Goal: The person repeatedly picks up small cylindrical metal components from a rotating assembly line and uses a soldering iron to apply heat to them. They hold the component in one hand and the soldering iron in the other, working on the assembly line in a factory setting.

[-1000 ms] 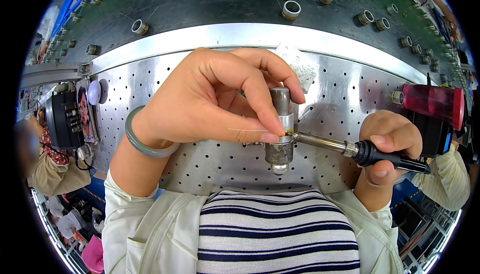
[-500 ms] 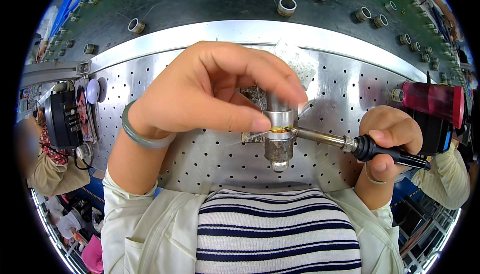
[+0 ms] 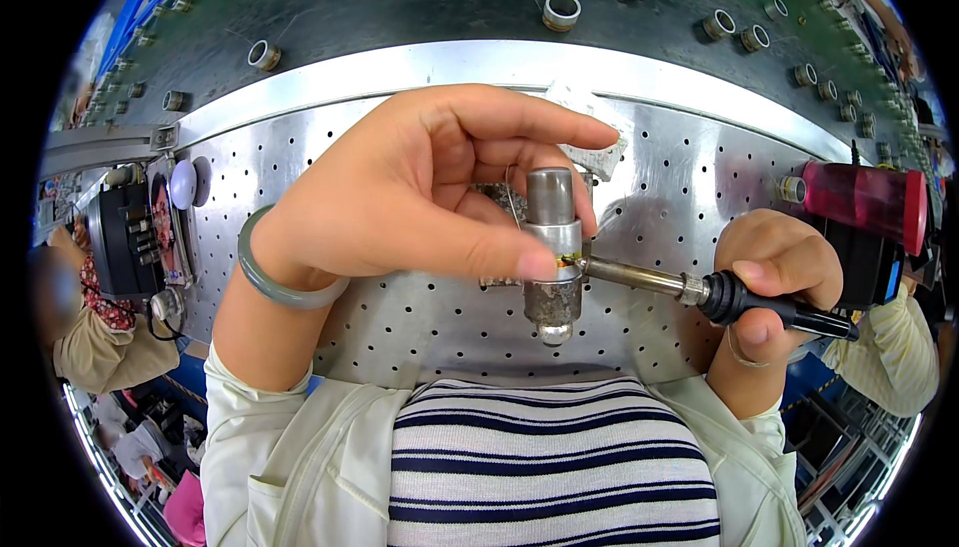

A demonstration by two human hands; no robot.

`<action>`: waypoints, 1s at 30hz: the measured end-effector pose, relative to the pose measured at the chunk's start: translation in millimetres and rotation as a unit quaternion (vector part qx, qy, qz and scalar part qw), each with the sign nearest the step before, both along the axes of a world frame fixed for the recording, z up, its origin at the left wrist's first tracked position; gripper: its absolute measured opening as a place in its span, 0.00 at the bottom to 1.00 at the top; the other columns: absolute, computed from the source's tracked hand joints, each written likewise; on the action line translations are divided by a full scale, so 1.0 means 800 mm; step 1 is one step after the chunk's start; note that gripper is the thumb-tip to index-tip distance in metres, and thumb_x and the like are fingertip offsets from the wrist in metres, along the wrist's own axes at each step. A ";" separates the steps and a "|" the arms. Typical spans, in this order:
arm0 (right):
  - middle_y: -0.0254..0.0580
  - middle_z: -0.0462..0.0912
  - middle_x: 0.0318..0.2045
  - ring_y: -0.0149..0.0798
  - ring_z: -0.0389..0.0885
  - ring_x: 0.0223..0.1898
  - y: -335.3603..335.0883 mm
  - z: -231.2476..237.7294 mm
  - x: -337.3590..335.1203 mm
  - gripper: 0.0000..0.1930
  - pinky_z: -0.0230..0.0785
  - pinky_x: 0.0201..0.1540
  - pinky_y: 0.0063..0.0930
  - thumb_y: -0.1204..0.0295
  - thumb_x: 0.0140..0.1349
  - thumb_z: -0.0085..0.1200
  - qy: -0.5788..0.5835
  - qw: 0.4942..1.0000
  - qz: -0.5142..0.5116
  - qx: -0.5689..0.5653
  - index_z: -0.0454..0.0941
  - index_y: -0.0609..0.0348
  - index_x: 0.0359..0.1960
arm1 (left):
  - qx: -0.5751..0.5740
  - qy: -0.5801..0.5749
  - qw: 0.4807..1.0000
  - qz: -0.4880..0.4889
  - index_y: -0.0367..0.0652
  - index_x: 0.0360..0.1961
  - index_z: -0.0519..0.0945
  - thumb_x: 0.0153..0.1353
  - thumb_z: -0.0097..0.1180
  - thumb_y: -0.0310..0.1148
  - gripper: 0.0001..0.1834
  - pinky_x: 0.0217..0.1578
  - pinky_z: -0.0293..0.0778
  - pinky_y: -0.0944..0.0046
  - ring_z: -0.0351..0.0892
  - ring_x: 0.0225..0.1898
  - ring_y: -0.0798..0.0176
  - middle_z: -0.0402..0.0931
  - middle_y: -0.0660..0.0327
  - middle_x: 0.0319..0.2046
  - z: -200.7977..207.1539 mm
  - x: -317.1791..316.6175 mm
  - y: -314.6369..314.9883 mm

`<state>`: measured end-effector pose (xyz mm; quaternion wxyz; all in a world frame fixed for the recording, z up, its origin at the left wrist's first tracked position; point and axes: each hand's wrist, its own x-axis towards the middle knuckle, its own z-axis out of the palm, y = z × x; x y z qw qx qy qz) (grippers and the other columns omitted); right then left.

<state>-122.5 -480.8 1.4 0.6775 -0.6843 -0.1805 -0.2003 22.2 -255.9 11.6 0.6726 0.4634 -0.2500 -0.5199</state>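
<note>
At the middle, a silvery metal ring point(image 3: 555, 237) with a yellow-orange winding band sits around an upright steel post point(image 3: 550, 197), whose rough lower part ends in a rounded tip. My left hand point(image 3: 420, 187) curls around the ring, thumb pressed on its band and a bent finger behind it. The left index finger is stretched out above the post. A thin wire point(image 3: 512, 192) rises beside these fingers. In my right hand point(image 3: 779, 267) is a soldering iron point(image 3: 644, 275) with a black handle, its tip touching or very near the band's right side. The exact contact is too small to tell.
Beneath my hands lies a perforated metal plate point(image 3: 420, 332). Beyond its raised edge, a dark green belt point(image 3: 400, 22) carries several metal rings point(image 3: 561, 11) with wires. A pink-red cylinder point(image 3: 869, 205) stands at right, a black device point(image 3: 115, 237) at left. Other people sit on both sides.
My left index finger has lifted and straightened away from the post. The left thumb has shifted right onto the band. Rings on the belt have drifted slightly left; the soldering iron has barely moved.
</note>
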 end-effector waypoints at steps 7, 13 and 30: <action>0.41 0.76 0.21 0.31 0.70 0.18 -0.002 -0.001 -0.009 0.16 0.60 0.20 0.22 0.69 0.50 0.66 0.018 0.995 -0.056 0.082 0.72 0.66 0.30 | 0.004 0.029 0.999 -0.018 0.24 0.58 0.61 0.41 0.68 0.24 0.42 0.37 0.75 0.75 0.75 0.41 0.66 0.74 0.46 0.41 -0.011 0.006 0.003; 0.42 0.76 0.20 0.30 0.72 0.16 -0.001 -0.003 -0.005 0.14 0.61 0.18 0.20 0.73 0.50 0.64 0.023 0.991 -0.039 0.122 0.73 0.69 0.31 | -0.002 0.085 0.995 -0.046 0.26 0.59 0.62 0.42 0.67 0.22 0.41 0.40 0.76 0.71 0.75 0.43 0.65 0.73 0.46 0.43 -0.011 0.015 0.006; 0.39 0.79 0.25 0.26 0.75 0.25 -0.007 0.016 -0.019 0.07 0.64 0.27 0.18 0.82 0.51 0.60 0.152 0.984 -0.013 0.092 0.78 0.65 0.32 | 0.023 0.100 0.993 -0.064 0.35 0.61 0.62 0.49 0.59 0.16 0.36 0.36 0.75 0.75 0.78 0.37 0.68 0.75 0.51 0.41 0.012 0.004 -0.003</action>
